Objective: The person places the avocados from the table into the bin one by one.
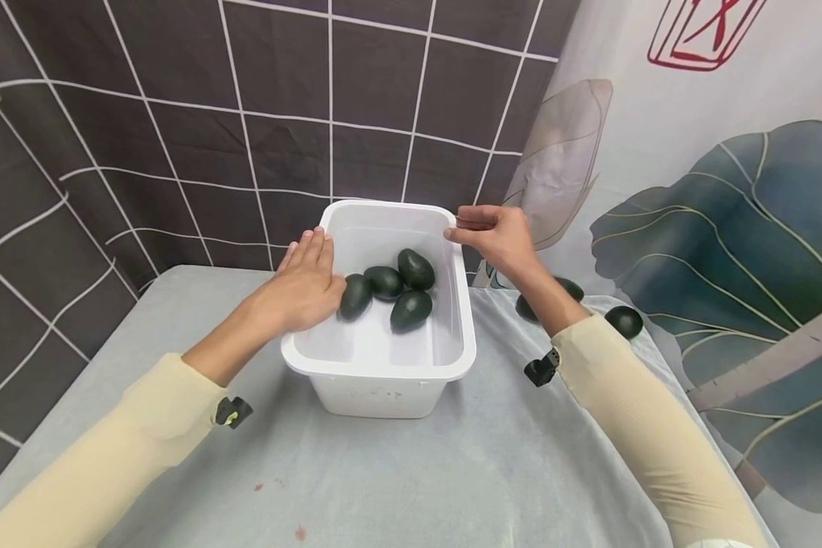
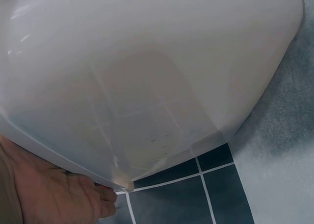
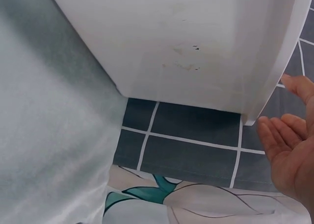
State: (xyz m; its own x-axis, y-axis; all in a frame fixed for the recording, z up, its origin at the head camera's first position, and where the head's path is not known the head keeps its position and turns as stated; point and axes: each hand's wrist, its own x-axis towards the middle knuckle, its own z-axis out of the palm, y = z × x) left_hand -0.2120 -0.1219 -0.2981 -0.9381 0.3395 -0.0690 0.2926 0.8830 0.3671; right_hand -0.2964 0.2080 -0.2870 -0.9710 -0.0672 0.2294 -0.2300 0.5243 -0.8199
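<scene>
A white plastic tub [image 1: 383, 392] stands on the cloth-covered table, with several dark green avocados [image 1: 412, 310] lying on its floor. My left hand [image 1: 304, 285] lies along the tub's left rim, fingers straight and pointing away from me. In the left wrist view its palm [image 2: 59, 199] shows just below the rim on the outer side. At the far right corner, my right hand [image 1: 496, 236] touches the rim with its thumb; its fingers are slightly bent and apart from the thumb. The right wrist view shows those fingers [image 3: 279, 136] beside the rim's corner.
More avocados [image 1: 623, 323] lie on the table to the right, some partly behind my right forearm. A dark tiled-pattern curtain [image 1: 281, 144] hangs behind the tub. A white curtain with leaf prints [image 1: 726, 228] hangs at the right. Pale grey cloth [image 1: 383, 487] covers the table.
</scene>
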